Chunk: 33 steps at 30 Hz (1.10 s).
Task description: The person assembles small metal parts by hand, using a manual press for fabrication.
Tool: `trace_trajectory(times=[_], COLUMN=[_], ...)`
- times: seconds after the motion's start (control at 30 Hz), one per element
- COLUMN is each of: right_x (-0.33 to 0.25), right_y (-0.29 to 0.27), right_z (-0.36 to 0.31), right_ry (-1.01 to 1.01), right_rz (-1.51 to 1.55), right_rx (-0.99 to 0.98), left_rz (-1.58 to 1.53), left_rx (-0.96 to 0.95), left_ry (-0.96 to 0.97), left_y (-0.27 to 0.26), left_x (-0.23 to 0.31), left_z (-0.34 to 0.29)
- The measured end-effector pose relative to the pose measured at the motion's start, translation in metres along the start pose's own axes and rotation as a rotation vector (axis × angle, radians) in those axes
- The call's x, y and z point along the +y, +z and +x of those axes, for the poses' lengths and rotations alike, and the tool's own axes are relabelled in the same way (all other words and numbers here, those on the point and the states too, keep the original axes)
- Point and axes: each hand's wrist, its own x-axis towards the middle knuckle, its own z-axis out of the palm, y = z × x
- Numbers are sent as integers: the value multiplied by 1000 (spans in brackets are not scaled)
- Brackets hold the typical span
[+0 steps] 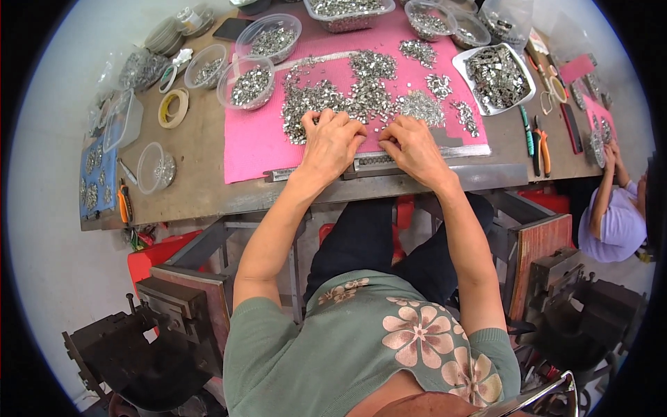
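Note:
My left hand is bent closed over the near edge of a heap of small shiny metal pieces, its thumb and fingertips pinched together. Across from it, my right hand curls with thumb and forefinger together beside a patch of lighter metal pieces. Whatever the fingertips hold is too small to make out. Just below both hands runs a metal bar with a slotted channel, lying along the table's front edge. A pink mat spreads under the heaps.
Clear tubs of metal pieces stand at the back left. A white tray of larger pieces sits at right, near orange-handled pliers. A tape roll and a small cup lie left. Another person works at far right.

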Motion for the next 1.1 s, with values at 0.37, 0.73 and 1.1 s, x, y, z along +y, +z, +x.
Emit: trace_trajectory(times=[0.37, 0.73, 1.1], right_x=[2, 3, -31], right_y=[-3, 3, 17], right_z=[-7, -7, -30], right_ry=[77, 77, -24], right_rz=[46, -8, 121], right_rx=[27, 55, 185], left_rz=[-40, 88, -203], left_rx=[5, -13, 82], left_ry=[50, 237, 73], left_y=[15, 11, -9], left_x=[-2, -3, 18], left_z=[17, 24, -38])
